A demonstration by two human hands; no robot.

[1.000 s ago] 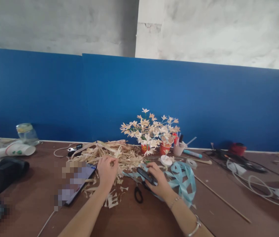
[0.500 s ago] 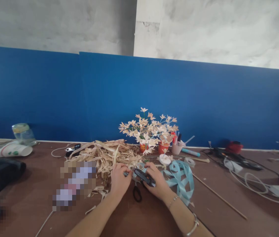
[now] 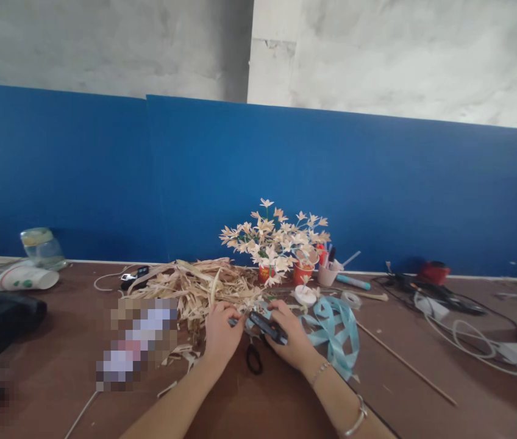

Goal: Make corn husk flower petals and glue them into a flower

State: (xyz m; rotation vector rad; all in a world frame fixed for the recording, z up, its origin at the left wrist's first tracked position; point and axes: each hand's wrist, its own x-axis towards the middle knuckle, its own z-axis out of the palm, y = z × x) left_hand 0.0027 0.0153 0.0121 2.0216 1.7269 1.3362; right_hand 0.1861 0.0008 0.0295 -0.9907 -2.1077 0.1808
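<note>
My left hand (image 3: 223, 335) is closed in a pinch at the front of a heap of dry, pale husk strips (image 3: 213, 277). A small grey-blue piece shows at its fingertips, too small to name; one strip stands up just behind the hand. My right hand (image 3: 290, 335) is wrapped round a black, elongated hand tool (image 3: 268, 327), its tip pointing toward my left fingers. A dark cord runs beside my right forearm. Between the hands, the black-handled scissors (image 3: 253, 358) lie on the table, their blades partly hidden.
Pale husk flowers (image 3: 267, 235) stand in red cups (image 3: 303, 271) at the back. Light-blue ribbon (image 3: 336, 335) lies right of my right hand, near a thin stick (image 3: 407, 364). Cables (image 3: 457, 335) sprawl far right. At left are a jar (image 3: 43, 249) and paper cups (image 3: 25, 277).
Almost nothing differs. Both hands stay in place, with the black tool shifted very slightly between them.
</note>
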